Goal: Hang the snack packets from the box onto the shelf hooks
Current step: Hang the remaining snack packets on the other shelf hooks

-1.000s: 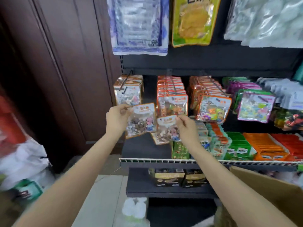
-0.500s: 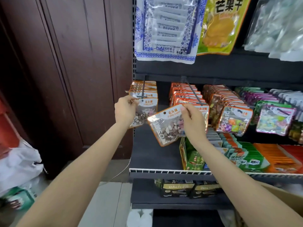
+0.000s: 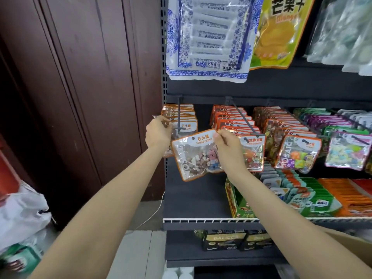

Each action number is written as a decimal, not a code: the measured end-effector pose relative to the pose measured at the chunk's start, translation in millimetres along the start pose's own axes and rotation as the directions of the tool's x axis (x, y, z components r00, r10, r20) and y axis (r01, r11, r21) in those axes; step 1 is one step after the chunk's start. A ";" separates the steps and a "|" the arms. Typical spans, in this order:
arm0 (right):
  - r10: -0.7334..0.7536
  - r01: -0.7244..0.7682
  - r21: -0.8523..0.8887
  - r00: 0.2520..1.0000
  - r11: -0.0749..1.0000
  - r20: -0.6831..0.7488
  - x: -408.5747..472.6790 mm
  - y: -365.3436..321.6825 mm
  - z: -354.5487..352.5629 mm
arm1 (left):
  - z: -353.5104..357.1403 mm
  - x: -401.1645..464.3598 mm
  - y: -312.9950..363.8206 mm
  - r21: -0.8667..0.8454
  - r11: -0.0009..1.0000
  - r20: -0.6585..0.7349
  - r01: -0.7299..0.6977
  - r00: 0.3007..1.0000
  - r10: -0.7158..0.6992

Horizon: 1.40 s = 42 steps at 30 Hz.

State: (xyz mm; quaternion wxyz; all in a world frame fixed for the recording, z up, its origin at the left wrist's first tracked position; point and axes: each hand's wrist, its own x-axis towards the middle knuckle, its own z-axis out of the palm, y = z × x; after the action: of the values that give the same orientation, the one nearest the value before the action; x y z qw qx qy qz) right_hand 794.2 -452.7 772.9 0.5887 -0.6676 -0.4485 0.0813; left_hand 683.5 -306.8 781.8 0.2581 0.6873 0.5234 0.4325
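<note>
My right hand (image 3: 226, 147) pinches the top right corner of a clear stone candy packet (image 3: 196, 156) with an orange rim, held tilted just below and right of the leftmost hook (image 3: 179, 115). My left hand (image 3: 158, 133) grips the left edge of the front packet (image 3: 186, 126) hanging on that hook, where several like packets hang behind. The cardboard box (image 3: 350, 243) shows only as a corner at the lower right.
More hooks to the right carry orange (image 3: 237, 121), mosaic (image 3: 296, 154) and purple-green packets (image 3: 346, 152). Big bags (image 3: 209, 39) hang above. The shelf below has a white wire rail (image 3: 201, 220) and boxed snacks. A dark wooden wall (image 3: 80, 87) stands left; plastic bags (image 3: 22, 208) lie on the floor.
My left hand carried its packet up onto the leftmost hook. My right hand lifted the other packet up toward that hook. The camera moved closer and to the left.
</note>
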 end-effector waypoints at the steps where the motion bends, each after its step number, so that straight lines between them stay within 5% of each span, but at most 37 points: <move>1: 0.004 -0.004 0.005 1.000 1.000 -0.004 1.3 -0.8 2.0 | -0.8 2.0 -3.6 -0.036 0.999 -0.010 -0.034 0.999 0.034; 6: 0.080 -0.079 0.099 0.997 0.992 -0.008 7.7 -0.4 22.4 | -20.0 -21.7 -25.3 -0.242 0.946 -0.158 -0.217 0.971 0.182; 12: 0.105 -0.098 0.150 0.994 0.984 -0.039 9.3 -6.3 49.0 | -31.9 -42.8 -43.8 -0.482 0.860 0.131 -0.169 0.956 0.262; 21: -0.159 0.159 -0.012 0.983 0.987 -0.088 -3.1 -1.8 49.3 | -30.2 -40.5 -46.4 -0.412 0.883 0.127 -0.225 0.946 0.299; 42: -0.158 0.154 -0.041 0.979 0.987 -0.127 -0.2 2.8 58.1 | -23.1 -31.4 -49.9 -0.397 0.880 0.100 -0.261 0.941 0.324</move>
State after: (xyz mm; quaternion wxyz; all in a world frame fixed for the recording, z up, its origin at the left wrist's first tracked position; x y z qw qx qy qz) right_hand 758.5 -411.2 753.4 0.6107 -0.6432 -0.4615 -0.0157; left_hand 636.3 -322.8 742.7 0.3590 0.7289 0.2969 0.5016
